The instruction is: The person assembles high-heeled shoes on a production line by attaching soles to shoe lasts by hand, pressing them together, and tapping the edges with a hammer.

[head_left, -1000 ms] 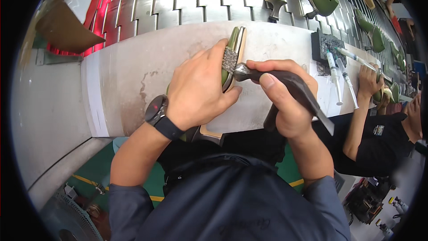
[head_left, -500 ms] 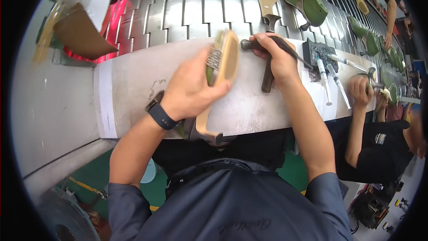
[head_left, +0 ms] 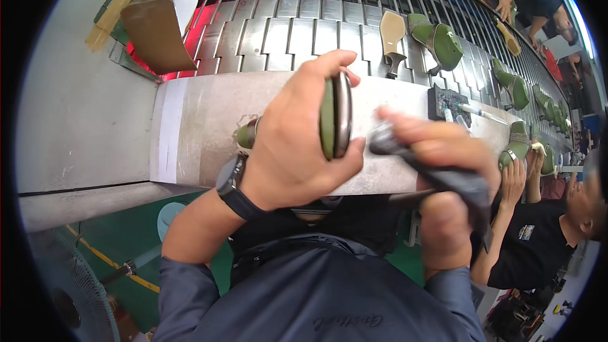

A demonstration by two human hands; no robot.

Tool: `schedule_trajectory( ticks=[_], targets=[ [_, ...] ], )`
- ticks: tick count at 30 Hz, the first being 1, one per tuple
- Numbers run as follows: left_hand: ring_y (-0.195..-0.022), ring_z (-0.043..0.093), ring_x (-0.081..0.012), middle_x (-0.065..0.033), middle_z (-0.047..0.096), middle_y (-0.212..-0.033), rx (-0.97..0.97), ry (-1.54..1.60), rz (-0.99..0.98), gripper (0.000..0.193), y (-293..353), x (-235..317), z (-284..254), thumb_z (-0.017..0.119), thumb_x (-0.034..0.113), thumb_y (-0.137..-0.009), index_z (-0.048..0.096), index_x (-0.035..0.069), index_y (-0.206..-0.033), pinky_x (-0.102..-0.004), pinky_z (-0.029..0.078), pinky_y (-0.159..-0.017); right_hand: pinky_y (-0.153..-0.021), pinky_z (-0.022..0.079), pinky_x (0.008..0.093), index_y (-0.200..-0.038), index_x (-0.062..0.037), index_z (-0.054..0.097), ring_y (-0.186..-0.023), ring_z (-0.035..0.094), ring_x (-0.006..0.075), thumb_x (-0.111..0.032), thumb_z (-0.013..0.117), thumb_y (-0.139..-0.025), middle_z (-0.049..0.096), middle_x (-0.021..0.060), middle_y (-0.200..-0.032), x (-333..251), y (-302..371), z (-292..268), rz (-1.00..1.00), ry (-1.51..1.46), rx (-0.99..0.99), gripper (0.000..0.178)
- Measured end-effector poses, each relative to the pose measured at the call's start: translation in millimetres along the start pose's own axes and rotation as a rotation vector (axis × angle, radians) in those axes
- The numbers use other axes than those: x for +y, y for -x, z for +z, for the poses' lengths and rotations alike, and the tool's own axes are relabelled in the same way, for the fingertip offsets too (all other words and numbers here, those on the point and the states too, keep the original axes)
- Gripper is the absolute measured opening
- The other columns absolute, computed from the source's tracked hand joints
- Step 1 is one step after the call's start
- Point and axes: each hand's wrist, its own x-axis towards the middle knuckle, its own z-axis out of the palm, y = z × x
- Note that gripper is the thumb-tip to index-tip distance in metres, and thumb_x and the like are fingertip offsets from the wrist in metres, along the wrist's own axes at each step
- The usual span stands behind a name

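My left hand (head_left: 291,136) is wrapped round a green shoe (head_left: 327,120), its dark, shiny rim edge-on and facing right, between the fingertips and thumb. Another green piece (head_left: 246,134) pokes out behind the wrist on the left; the hand hides whether it belongs to the same shoe. Closed round the handles of dark lasting pincers, my right hand (head_left: 453,158) is smeared by motion. The knobbed head of the lasting pincers (head_left: 385,140) points left, a little apart from the shoe.
Beneath my hands is a pale worktop (head_left: 196,114), with a slatted metal conveyor (head_left: 272,38) beyond it. A tan-soled shoe (head_left: 392,35) and a green shoe (head_left: 437,41) lie there. Syringes (head_left: 481,113) rest by a black block (head_left: 443,100). A co-worker (head_left: 525,234) handles a shoe at right.
My left hand has turned the shoe, so its tan sole no longer shows. My right hand has swung the lasting pincers down and right, nearer to me. The view has shifted slightly.
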Motion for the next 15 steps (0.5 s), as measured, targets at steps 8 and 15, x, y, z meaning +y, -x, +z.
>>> schedule_trajectory(
  ticks=[8,15],
  targets=[
    [-0.109,0.066,-0.0336,-0.0173,0.062,-0.125,0.008,-0.022,0.114,0.085,18,4,8,0.076,-0.004,-0.068,0.044,0.001,-0.147,-0.0407,0.054,-0.093,-0.1,0.057,0.0437,-0.108,0.0057,0.069,-0.107,0.074,0.0343,-0.034,0.082,-0.089,0.075,0.0273,-0.111,-34,-29,5,0.322,0.265,-0.109,0.046],
    [-0.101,0.067,-0.0421,-0.0258,0.064,-0.121,0.078,-0.037,0.296,0.083,53,1,15,0.077,-0.002,-0.071,0.042,-0.007,-0.146,-0.0495,0.054,-0.088,-0.095,0.06,0.0452,-0.103,0.0055,0.07,-0.102,0.075,0.0348,-0.033,0.082,-0.087,0.076,0.0259,-0.107,-53,-36,13,0.59,0.219,-0.133,0.044]
  ],
)
